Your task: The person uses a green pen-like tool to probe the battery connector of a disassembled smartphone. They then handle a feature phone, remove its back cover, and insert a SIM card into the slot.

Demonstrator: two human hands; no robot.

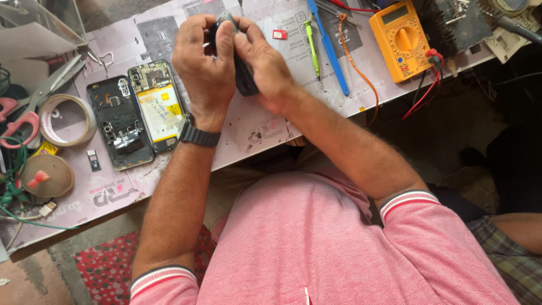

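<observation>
Dark part (244, 76): black, smooth, flat and rounded, mostly hidden between both hands above the worktop (248, 127).
Left hand (204, 70): fingers curled over the part's top edge, gripping it.
Right hand (264, 65): thumb and fingers pinching the same part from the other side.
Opened phone (157, 104): glossy yellow battery, just left of the left hand.
Back shell (118, 124): dark plastic, beside the phone.
Worktop: pale, scuffed, printed mat.

I see an orange multimeter (402, 39), a blue pry tool (328, 48), red-handled scissors (25, 113) — and a red polka-dot mat (107, 271).
</observation>
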